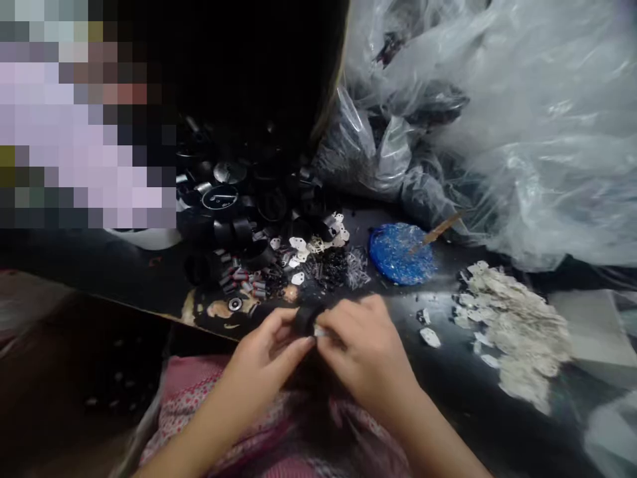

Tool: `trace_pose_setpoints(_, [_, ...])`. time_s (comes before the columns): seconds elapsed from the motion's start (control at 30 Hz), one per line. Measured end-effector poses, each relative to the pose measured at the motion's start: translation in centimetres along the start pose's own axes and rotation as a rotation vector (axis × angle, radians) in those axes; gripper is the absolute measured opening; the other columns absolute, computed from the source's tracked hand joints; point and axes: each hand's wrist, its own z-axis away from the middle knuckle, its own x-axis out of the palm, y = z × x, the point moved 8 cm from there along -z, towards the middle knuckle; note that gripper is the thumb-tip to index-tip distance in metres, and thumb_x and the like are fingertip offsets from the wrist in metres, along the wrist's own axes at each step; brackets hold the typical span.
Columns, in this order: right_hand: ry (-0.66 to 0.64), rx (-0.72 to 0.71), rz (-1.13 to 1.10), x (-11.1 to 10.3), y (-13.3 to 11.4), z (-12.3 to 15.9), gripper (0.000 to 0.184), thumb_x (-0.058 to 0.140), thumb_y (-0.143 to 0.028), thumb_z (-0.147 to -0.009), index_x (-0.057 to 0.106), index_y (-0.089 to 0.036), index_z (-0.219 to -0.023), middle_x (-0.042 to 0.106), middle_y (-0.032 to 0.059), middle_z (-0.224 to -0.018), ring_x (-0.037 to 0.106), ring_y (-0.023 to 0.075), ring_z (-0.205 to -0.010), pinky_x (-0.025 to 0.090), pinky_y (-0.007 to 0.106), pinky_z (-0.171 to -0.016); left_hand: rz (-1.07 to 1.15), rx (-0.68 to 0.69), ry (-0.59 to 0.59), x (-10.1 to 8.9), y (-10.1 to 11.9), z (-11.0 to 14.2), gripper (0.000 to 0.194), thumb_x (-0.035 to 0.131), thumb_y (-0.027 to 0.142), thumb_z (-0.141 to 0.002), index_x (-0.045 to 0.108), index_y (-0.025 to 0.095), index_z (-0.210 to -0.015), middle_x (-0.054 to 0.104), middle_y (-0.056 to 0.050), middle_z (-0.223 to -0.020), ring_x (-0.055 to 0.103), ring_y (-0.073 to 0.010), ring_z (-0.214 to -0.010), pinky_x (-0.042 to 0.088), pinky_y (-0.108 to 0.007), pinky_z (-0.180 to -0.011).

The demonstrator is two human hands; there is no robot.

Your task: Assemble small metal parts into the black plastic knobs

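My left hand (266,362) and my right hand (365,348) meet low in the middle of the view, above my lap. Between them sits a small round black part (304,320), gripped by the left fingers. The right fingertips pinch a small pale metal piece (321,330) against that black part. Just beyond the hands lie small springs, black bits and white metal plates (298,259) scattered on the dark table (442,378).
A heap of black round parts (233,199) fills the back centre. A blue dish (401,253) with a wooden stick stands right of it. A pile of pale metal plates (517,332) lies at right. Clear plastic bags (497,119) tower behind. A blurred-out area sits at far left.
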Motion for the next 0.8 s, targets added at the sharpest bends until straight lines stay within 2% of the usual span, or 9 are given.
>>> trace_pose_setpoints(0.1, [-0.021,0.009,-0.044,0.3,0.0,-0.3,0.016,0.052,-0.009,-0.084,0.066,-0.018,-0.082,0.064,-0.0012,-0.071,0.054,0.013,-0.065,0.027,0.032,-0.068,0.124,-0.05,0.009,-0.9,-0.9,0.0,0.021,0.07,0.03,-0.079,0.065,0.022,-0.098,0.072,-0.001,-0.105,0.065,-0.0186,-0.102,0.052,-0.026,-0.085])
trace_pose_setpoints(0.17, [-0.052,0.022,-0.076,0.6,0.0,-1.0,0.017,0.053,-0.011,-0.087,0.067,-0.021,-0.092,0.067,-0.002,-0.077,0.057,0.0127,-0.069,0.027,0.031,-0.069,0.244,-0.049,0.11,-2.0,-1.2,0.0,0.024,0.068,0.033,-0.081,0.065,0.023,-0.102,0.071,-0.002,-0.109,0.065,-0.0197,-0.102,0.053,-0.028,-0.085])
trace_pose_setpoints(0.23, [-0.063,0.041,-0.05,0.8,0.3,-2.0,0.018,0.053,-0.014,-0.089,0.066,-0.023,-0.099,0.068,-0.0019,-0.081,0.058,0.0134,-0.072,0.028,0.031,-0.071,0.367,0.014,0.257,-3.1,-1.0,0.4,0.027,0.066,0.033,-0.082,0.064,0.023,-0.108,0.069,-0.003,-0.114,0.064,-0.0206,-0.105,0.052,-0.032,-0.091])
trace_pose_setpoints(0.33, [-0.065,0.019,0.142,1.5,0.9,-3.3,0.016,0.052,-0.018,-0.09,0.067,-0.021,-0.094,0.069,0.0018,-0.084,0.059,0.0181,-0.072,0.029,0.033,-0.068,0.535,0.097,0.365,-3.4,-0.6,1.3,0.034,0.065,0.033,-0.084,0.061,0.02,-0.115,0.067,-0.007,-0.119,0.064,-0.0239,-0.108,0.049,-0.039,-0.096])
trace_pose_setpoints(0.4, [-0.092,-0.121,0.284,2.9,0.6,-3.7,0.022,0.046,-0.018,-0.091,0.067,-0.021,-0.086,0.069,0.0037,-0.083,0.059,0.0203,-0.069,0.027,0.034,-0.063,0.622,0.079,0.364,-3.2,-0.8,1.4,0.04,0.066,0.033,-0.083,0.058,0.021,-0.121,0.065,-0.01,-0.123,0.062,-0.0255,-0.11,0.048,-0.041,-0.097])
trace_pose_setpoints(0.53, [0.0,-0.355,0.431,4.8,0.3,-3.6,0.038,0.033,-0.008,-0.088,0.068,-0.021,-0.08,0.069,0.0076,-0.086,0.062,0.0252,-0.074,0.028,0.035,-0.058,0.672,0.101,0.315,-3.7,-0.7,0.9,0.046,0.069,0.031,-0.08,0.057,0.018,-0.122,0.064,-0.014,-0.124,0.06,-0.028,-0.113,0.048,-0.042,-0.095])
trace_pose_setpoints(0.6, [0.008,-0.328,0.354,4.4,0.6,-3.3,0.033,0.036,-0.013,-0.089,0.067,-0.022,-0.081,0.069,0.0054,-0.082,0.062,0.0222,-0.07,0.035,0.034,-0.057,0.688,0.138,0.307,-3.9,-0.3,0.9,0.039,0.066,0.029,-0.083,0.058,0.018,-0.12,0.065,-0.013,-0.123,0.062,-0.026,-0.111,0.048,-0.04,-0.094])
trace_pose_setpoints(0.7, [-0.064,-0.206,0.159,3.5,0.7,-2.8,0.019,0.047,-0.028,-0.09,0.063,-0.025,-0.081,0.068,-0.001,-0.073,0.062,0.0142,-0.06,0.046,0.026,-0.056,0.747,0.141,0.268,-3.4,0.2,1.0,0.032,0.06,0.027,-0.088,0.059,0.019,-0.119,0.069,-0.011,-0.117,0.066,-0.0211,-0.101,0.049,-0.036,-0.09])
trace_pose_setpoints(0.8, [-0.033,-0.186,0.059,2.3,-0.4,-2.5,0.018,0.048,-0.033,-0.09,0.06,-0.026,-0.079,0.068,-0.0044,-0.069,0.064,0.0108,-0.057,0.049,0.019,-0.051,0.791,0.103,0.181,-2.4,0.6,0.9,0.028,0.059,0.027,-0.088,0.061,0.018,-0.114,0.072,-0.01,-0.109,0.069,-0.0176,-0.09,0.05,-0.032,-0.086])
